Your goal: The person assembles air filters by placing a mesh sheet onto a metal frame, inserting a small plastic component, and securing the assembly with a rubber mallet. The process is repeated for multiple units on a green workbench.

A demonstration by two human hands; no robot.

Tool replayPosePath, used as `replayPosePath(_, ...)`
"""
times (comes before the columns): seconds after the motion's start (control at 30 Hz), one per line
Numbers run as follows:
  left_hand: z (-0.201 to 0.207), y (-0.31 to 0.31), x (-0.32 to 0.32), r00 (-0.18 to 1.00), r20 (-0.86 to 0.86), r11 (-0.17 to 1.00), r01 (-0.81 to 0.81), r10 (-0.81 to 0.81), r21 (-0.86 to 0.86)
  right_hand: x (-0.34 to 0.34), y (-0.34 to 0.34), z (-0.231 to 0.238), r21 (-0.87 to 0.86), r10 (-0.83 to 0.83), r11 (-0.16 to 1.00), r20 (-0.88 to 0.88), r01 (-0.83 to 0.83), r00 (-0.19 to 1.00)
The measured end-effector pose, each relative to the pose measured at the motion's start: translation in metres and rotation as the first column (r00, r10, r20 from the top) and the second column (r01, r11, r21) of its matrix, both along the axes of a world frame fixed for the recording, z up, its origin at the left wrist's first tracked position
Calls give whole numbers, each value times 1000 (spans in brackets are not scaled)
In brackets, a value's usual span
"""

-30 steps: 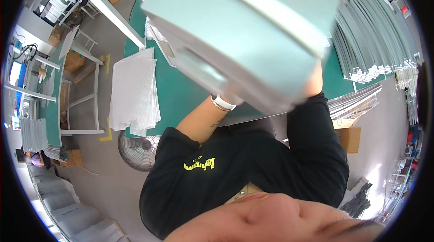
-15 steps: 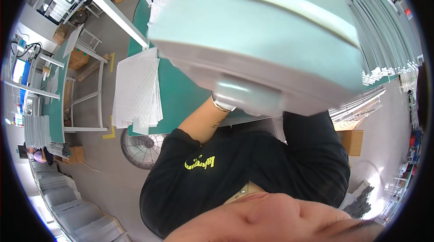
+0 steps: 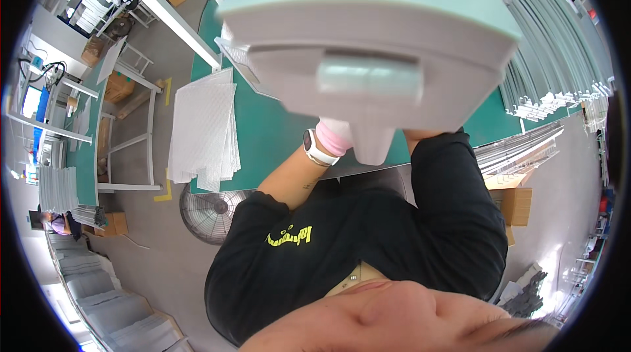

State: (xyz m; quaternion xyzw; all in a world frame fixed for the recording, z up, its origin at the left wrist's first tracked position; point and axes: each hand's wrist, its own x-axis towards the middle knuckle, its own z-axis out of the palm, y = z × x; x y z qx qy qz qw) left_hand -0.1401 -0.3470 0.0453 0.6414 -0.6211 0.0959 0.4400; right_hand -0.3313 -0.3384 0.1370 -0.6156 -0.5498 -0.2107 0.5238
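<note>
A large pale green and grey housing (image 3: 381, 36) is close to the view and covers the work area. Below its left part, my left hand (image 3: 335, 136) shows only a pink and white glove cuff, next to a white watch (image 3: 315, 149) on the wrist; its fingers are hidden. A narrow strip of my right hand (image 3: 422, 134) shows at the black sleeve, and the rest is behind the housing. What either hand holds, if anything, cannot be seen. The edge of a pale sheet (image 3: 244, 66) sticks out left of the housing, over the green table (image 3: 279, 148).
White mesh-like sheets (image 3: 204, 128) lie stacked at the table's left. Long grey strips (image 3: 552, 49) are piled at the right. A white post (image 3: 164, 17) rises at the left, a floor fan (image 3: 217, 211) stands below the table edge, and cardboard boxes (image 3: 516, 206) sit at the right.
The housing appears higher and tilted differently in the view. More of my left wrist, the pink cuff and the table now shows, along with a sheet edge beside the housing.
</note>
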Motion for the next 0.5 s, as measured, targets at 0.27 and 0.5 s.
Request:
replayPosePath(0.27,1,-9,-3,975,-224,998,-31,18,-55,65,-92,-25,129,-774,610,-113,782,623)
replayPosePath(0.5,-17,1,8,993,113,997,39,-31,-74,143,-153,-29,168,-874,455,-101,874,475)
